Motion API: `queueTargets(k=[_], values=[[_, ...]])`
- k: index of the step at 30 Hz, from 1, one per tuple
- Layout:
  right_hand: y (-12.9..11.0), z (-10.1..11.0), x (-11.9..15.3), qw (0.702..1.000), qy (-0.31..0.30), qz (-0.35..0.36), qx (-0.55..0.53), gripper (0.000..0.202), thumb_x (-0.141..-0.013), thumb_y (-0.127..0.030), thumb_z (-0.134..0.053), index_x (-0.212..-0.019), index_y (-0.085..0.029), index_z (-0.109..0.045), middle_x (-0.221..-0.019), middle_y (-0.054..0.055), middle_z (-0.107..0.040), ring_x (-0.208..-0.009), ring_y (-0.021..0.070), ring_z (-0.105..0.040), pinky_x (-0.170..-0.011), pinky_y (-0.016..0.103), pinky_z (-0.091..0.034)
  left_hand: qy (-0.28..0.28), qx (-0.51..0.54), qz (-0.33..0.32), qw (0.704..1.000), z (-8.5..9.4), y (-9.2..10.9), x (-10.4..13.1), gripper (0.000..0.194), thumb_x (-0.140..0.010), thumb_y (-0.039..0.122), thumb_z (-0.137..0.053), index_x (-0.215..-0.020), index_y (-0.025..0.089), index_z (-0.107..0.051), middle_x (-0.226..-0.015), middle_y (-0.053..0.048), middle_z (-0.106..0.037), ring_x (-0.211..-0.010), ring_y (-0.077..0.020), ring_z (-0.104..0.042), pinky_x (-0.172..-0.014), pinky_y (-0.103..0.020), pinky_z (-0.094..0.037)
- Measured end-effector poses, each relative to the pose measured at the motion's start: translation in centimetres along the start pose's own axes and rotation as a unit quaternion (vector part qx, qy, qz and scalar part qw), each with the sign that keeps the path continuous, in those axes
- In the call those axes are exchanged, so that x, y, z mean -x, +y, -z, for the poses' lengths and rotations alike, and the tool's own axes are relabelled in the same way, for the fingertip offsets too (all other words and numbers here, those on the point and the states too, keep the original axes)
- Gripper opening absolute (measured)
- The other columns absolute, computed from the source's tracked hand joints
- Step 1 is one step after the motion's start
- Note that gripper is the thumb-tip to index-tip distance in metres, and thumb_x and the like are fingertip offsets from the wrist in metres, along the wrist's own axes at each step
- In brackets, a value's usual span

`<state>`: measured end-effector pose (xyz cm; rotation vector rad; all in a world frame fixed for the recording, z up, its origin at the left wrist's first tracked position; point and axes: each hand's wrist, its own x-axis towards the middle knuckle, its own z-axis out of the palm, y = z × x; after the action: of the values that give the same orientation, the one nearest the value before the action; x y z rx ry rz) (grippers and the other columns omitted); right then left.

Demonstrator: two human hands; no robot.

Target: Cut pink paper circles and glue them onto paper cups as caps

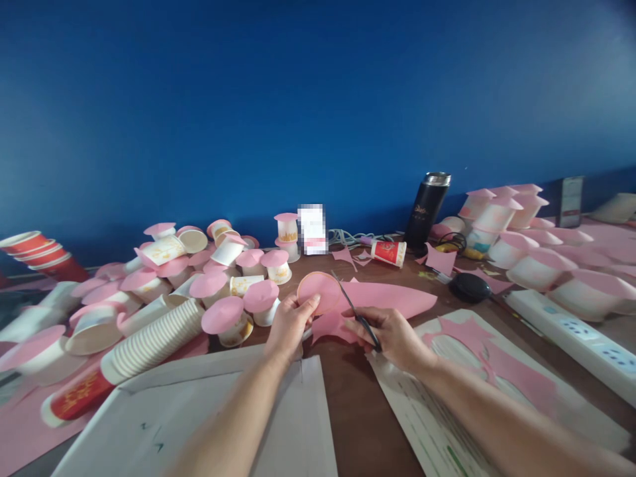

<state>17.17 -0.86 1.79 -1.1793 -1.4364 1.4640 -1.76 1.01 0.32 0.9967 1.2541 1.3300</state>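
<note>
My left hand (293,318) pinches a round pink paper disc (320,291) at its lower left, thumb on top. A darker line runs along the disc's rim. In my right hand (392,334) is a pair of scissors (365,321), blades pointing up and left beside the disc's right edge. Pink paper (392,298) with a pointed end lies behind the scissors. A smaller pink piece hangs below the blades; whether it joins the disc I cannot tell.
Paper cups with pink discs (223,315) crowd the left; more (541,268) stand at right. A long cup stack (149,344) lies at left. A black flask (428,209), a red cup (389,253), a power strip (579,338) and pink offcuts (527,374) lie around.
</note>
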Motion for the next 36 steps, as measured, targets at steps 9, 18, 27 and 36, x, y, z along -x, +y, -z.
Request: queueTargets(k=[9,18,27,36], values=[[0.7,0.2,-0.4,0.999,0.008,0.011,-0.032,0.056,-0.067,-0.051,-0.076,-0.104,-0.009,-0.069,-0.054,-0.002,-0.055,-0.045,0.0087,-0.047,-0.045,0.024,-0.036,-0.003,0.147,0.032,0.989,-0.2,1.5,0.5,0.033,-0.063,0.036,-0.079,-0.069,0.016,-0.054,-0.055,0.006,-0.049,-0.045,-0.0030,-0.040,-0.040,-0.014,-0.027],[1.2,0.2,-0.6,1.000,-0.006,0.014,-0.023,0.054,-0.070,-0.050,-0.074,-0.105,-0.010,-0.068,-0.056,-0.001,-0.057,-0.047,0.0092,-0.049,-0.047,0.024,-0.037,-0.007,0.253,0.068,0.965,-0.2,1.7,0.3,0.028,-0.065,0.027,-0.078,-0.080,0.016,-0.058,-0.073,-0.004,-0.066,-0.075,-0.0179,-0.069,-0.059,-0.023,-0.055],[1.3,0.3,-0.5,0.999,-0.024,0.031,0.010,0.056,-0.072,-0.054,-0.071,-0.105,-0.009,-0.068,-0.058,0.002,-0.058,-0.048,0.0104,-0.050,-0.048,0.025,-0.038,0.002,0.256,0.027,0.966,-0.2,1.6,0.1,0.027,-0.063,0.028,-0.080,-0.069,0.013,-0.058,-0.059,0.004,-0.054,-0.053,-0.0036,-0.049,-0.047,-0.014,-0.037],[2.0,0.2,-0.7,0.999,-0.026,0.042,0.015,0.055,-0.073,-0.054,-0.070,-0.106,-0.010,-0.068,-0.057,0.000,-0.056,-0.049,0.0105,-0.049,-0.048,0.025,-0.036,0.028,0.240,0.041,0.969,-0.5,1.7,0.4,0.030,-0.056,0.023,-0.083,-0.077,0.012,-0.065,-0.074,-0.003,-0.067,-0.068,-0.0104,-0.063,-0.061,-0.020,-0.048]])
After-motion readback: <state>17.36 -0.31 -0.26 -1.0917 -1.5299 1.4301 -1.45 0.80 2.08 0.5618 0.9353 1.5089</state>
